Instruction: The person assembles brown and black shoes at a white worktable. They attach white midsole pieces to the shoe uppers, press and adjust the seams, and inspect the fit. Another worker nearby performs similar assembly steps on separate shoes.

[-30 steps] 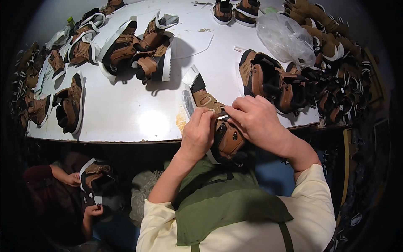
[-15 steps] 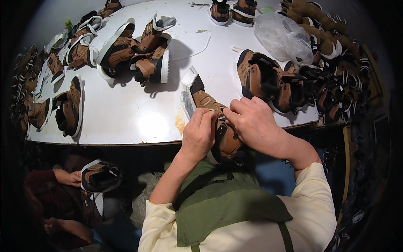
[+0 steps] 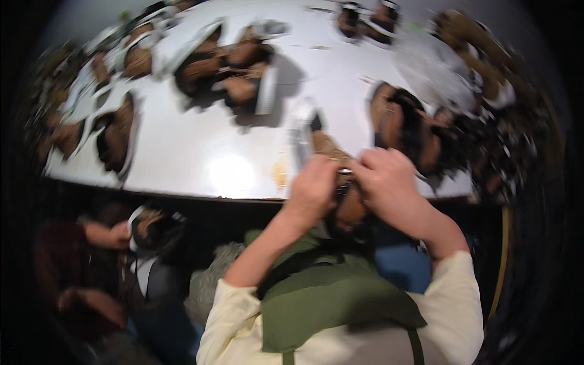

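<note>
A brown and black shoe [image 3: 351, 210] lies across the table's front edge, its toe pointing away and its heel end toward my lap. My left hand [image 3: 313, 184] is closed at the left side of the shoe's opening, thumb and fingers pinched together. From the other side my right hand [image 3: 389, 182] grips the shoe's upper, fingers bent, very close to the left. The picture is smeared, and what exactly the fingertips pinch is hidden between them. Clear plastic or whitish film [image 3: 299, 137] shows beside the toe.
Brown shoes [image 3: 243, 67] stand in a cluster on the white table [image 3: 176, 146]. A shoe pair [image 3: 401, 118] and a clear plastic bag [image 3: 435, 70] are at the right, beside a dark heap of shoes [image 3: 486, 143]. At lower left a person holds a shoe [image 3: 155, 231].
The view has shifted, so the table and shoes appear further right and are blurred. Both my hands stay at the same shoe, still pinching its upper close together.
</note>
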A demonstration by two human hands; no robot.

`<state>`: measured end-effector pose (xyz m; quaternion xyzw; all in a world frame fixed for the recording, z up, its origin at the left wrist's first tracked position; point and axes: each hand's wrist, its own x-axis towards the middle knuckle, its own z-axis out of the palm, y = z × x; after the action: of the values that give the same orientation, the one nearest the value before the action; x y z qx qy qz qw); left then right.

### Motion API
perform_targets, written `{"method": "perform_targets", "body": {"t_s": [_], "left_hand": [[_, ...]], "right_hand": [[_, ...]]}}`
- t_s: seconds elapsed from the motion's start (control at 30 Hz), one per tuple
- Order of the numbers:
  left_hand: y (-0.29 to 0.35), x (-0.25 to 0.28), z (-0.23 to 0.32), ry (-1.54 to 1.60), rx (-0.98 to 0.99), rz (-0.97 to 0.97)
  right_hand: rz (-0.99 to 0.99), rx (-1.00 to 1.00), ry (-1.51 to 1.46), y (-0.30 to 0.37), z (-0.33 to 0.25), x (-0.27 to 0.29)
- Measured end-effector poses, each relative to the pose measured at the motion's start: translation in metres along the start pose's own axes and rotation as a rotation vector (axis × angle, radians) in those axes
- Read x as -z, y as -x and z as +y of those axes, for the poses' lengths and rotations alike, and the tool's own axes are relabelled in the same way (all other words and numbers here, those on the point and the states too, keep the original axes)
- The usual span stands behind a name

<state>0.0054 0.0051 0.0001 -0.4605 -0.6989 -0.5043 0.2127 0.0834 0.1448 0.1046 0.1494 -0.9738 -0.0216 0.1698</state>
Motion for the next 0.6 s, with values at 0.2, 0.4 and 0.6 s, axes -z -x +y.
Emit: {"method": "perform_targets", "body": {"t_s": [0.2,0.4,0.6], "left_hand": [[0.01,-0.02,-0.001,0.019,-0.098,0.121],[0.009,-0.028,0.001,-0.009,-0.063,0.201],[0.014,-0.044,-0.019,-0.085,-0.047,0.149]], "right_hand": [[0.041,-0.024,0.038,0.017,-0.008,-0.003],[-0.081,-0.024,-0.032,0.023,0.01,-0.008],[0.198,-0.519,-0.609,0.046,0.047,-0.041]]}}
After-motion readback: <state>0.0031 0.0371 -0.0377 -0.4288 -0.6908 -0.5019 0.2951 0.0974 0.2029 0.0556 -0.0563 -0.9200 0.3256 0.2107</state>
